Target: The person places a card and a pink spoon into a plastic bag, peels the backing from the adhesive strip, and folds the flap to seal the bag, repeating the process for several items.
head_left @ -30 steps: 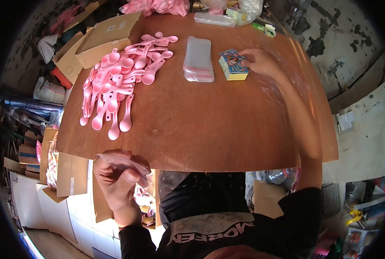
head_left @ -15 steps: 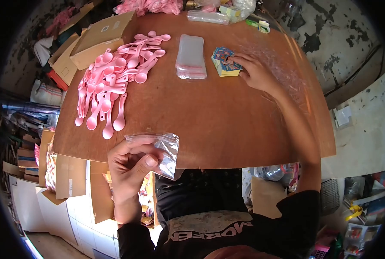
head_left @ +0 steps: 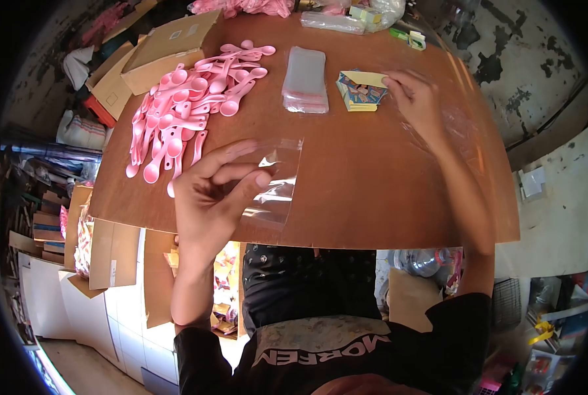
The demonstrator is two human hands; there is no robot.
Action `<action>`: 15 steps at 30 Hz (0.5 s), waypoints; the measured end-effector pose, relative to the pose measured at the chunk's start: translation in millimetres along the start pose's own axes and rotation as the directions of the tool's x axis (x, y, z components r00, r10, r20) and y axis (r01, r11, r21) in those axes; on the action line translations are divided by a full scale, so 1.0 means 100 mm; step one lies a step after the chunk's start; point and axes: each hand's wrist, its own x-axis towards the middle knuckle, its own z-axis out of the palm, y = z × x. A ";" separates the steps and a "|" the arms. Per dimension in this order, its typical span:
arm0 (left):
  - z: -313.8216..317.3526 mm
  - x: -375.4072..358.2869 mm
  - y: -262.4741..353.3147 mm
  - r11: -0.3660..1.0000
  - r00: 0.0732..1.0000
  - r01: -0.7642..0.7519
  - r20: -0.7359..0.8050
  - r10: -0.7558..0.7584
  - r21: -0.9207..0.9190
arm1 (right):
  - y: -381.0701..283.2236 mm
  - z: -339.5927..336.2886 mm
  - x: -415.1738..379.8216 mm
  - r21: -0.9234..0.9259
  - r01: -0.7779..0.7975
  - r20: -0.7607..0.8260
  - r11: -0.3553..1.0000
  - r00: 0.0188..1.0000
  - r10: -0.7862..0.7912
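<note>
My left hand (head_left: 215,191) pinches a clear plastic bag (head_left: 277,187) above the near part of the brown table (head_left: 373,197). At the right, my right hand (head_left: 416,99) grips the edge of a card (head_left: 366,78) whose pale yellow side shows. That card is lifted over a stack of blue and yellow cards (head_left: 361,104). A pile of clear bags (head_left: 306,76) with pink edges lies left of the cards. Many pink spoons (head_left: 182,105) are heaped at the left, some partly behind my left hand.
A cardboard box (head_left: 172,49) stands at the back left beside the spoons. Along the back edge lie pink bundles (head_left: 241,5), a clear plastic pack (head_left: 332,22) and a small green box (head_left: 416,39). Loose clear film (head_left: 462,135) lies at the right.
My right hand has raised a card from the stack and tilted it. My left hand has moved up and over the table with the bag, which now spreads wider. The view has shifted slightly.
</note>
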 end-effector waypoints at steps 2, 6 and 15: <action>0.04 0.11 -0.07 0.999 0.998 0.049 0.035 -0.049 0.011 | -0.35 -0.11 -0.01 0.535 -0.182 -0.271 0.825 0.888 0.372; 0.13 0.22 -0.19 0.995 0.987 0.092 0.131 -0.095 0.022 | -1.05 -0.53 -0.09 0.633 -0.056 -0.235 0.772 0.936 0.261; 0.23 0.18 -0.18 0.998 0.977 -0.031 0.212 0.019 0.052 | -1.20 -0.54 -0.09 0.616 -0.053 -0.025 0.786 0.996 0.087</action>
